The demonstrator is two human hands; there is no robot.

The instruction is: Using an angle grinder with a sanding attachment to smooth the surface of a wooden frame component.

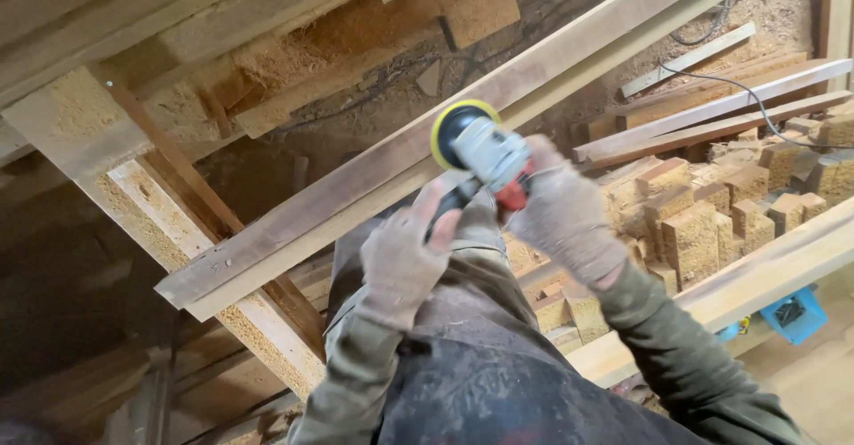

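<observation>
Both gloved hands grip the sander (480, 151), right hand (560, 218) on its body, left hand (400, 258) lower, disc against the plank (356, 187) running diagonally up-right.

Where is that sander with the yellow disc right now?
In the head view, the sander sits just right of centre, held in both gloved hands, its disc against the long plank running diagonally.

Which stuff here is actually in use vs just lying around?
In use:
- sander, grey body with a yellow-rimmed disc, gripped by the left hand and right hand
- long plank under the disc

Lying about:
- stack of short wood blocks
- loose boards and a black cable behind
- blue object under the bench
- sawdust
</observation>
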